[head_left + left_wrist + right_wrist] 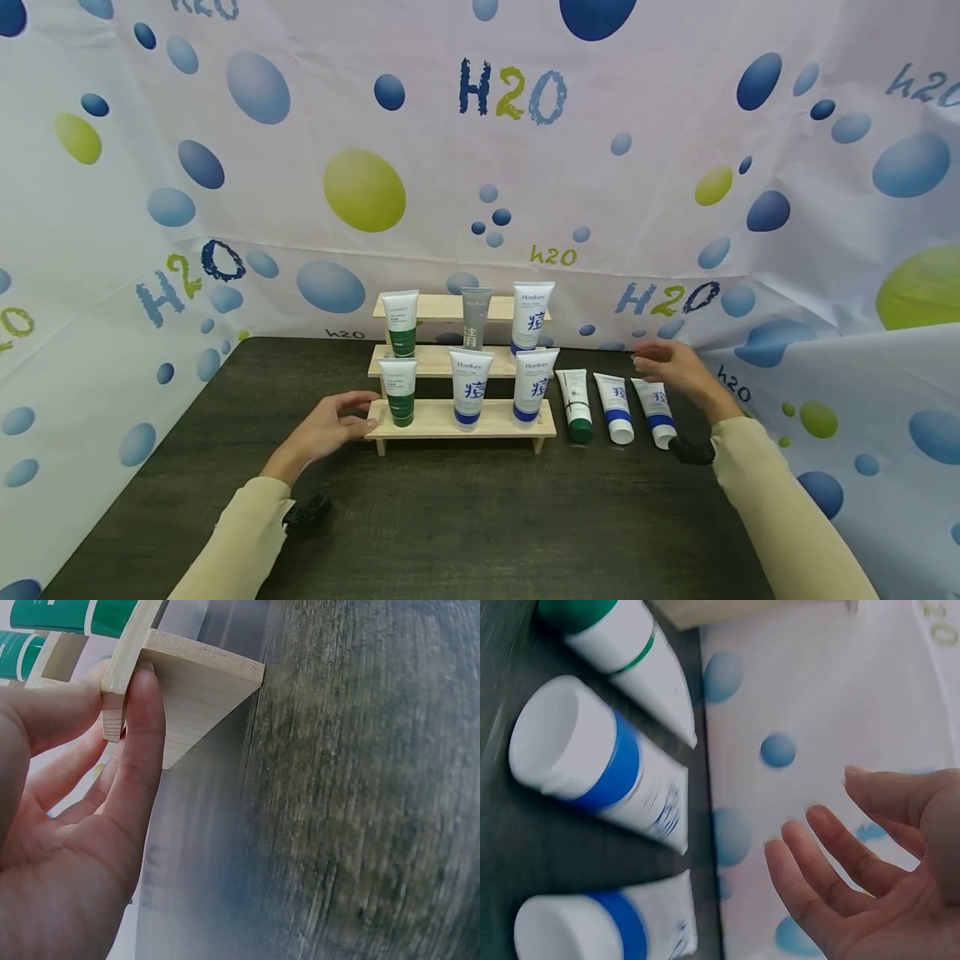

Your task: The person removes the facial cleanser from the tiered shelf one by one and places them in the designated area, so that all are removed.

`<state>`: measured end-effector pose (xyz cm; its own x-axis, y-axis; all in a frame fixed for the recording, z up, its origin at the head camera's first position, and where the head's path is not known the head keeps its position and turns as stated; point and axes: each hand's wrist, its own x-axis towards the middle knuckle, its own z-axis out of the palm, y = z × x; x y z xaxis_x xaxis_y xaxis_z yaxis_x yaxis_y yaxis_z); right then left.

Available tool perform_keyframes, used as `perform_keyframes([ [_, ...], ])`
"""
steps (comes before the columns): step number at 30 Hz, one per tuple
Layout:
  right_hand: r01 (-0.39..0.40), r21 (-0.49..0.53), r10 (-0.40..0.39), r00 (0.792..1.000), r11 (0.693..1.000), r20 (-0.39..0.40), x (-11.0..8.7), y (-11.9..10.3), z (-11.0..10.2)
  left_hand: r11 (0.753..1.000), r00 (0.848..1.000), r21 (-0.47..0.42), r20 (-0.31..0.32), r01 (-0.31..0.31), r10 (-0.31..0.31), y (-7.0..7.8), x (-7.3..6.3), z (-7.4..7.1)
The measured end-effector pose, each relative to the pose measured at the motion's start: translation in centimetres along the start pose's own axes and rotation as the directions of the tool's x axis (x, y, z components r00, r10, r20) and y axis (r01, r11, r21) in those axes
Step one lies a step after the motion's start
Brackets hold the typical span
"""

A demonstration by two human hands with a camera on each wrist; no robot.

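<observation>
A person's left hand (330, 429) pinches the near end of a three-step wooden rack (431, 421) between thumb and fingers, at the rack's 8 o'clock. The rack stands at the centre of the head view, on a dark table (465, 517). On its lowest step three tubes stand upright, caps down: a green-and-white tube (401, 387) at the 9 o'clock end, then two blue-and-white tubes (470, 387) toward 3 o'clock. Behind them, toward 12 o'clock, the middle step bears another green-and-white tube, a grey tube (476, 317) and another blue-and-white tube. At the rack's 3 o'clock, three tubes lie side by side on the table, caps toward 6 o'clock: one green-capped tube (576, 404) and two blue-banded tubes (615, 408). The right hand (678, 371), fingers loosely spread and holding nothing, hovers at 12 o'clock from the outermost blue-banded tube, apart from it.
</observation>
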<state>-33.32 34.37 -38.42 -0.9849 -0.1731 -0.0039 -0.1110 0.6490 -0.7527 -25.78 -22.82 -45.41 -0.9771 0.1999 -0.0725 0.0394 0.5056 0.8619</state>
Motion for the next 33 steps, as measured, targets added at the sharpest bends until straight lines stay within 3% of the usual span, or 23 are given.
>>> perform_keyframes([
  [6, 0.078, 0.022, -0.079, 0.996, 0.997, 0.031, 0.0, -3.3, 0.8, 1.0, 1.0, 0.0, -0.005, 0.0, 0.0, -0.1, 0.0, -0.1],
  [14, 0.197, 0.068, -0.202, 0.976, 0.978, 0.077, 0.1, -6.7, 2.1, 1.0, 1.0, -0.005, 0.0, -0.006, 0.006, -0.2, 0.1, 0.0],
  [33, 0.256, 0.142, -0.273, 0.955, 0.956, 0.118, 2.0, -11.2, 5.4, 0.999, 1.0, -0.015, -0.009, 0.03, -0.03, -0.2, 0.0, 0.1],
])
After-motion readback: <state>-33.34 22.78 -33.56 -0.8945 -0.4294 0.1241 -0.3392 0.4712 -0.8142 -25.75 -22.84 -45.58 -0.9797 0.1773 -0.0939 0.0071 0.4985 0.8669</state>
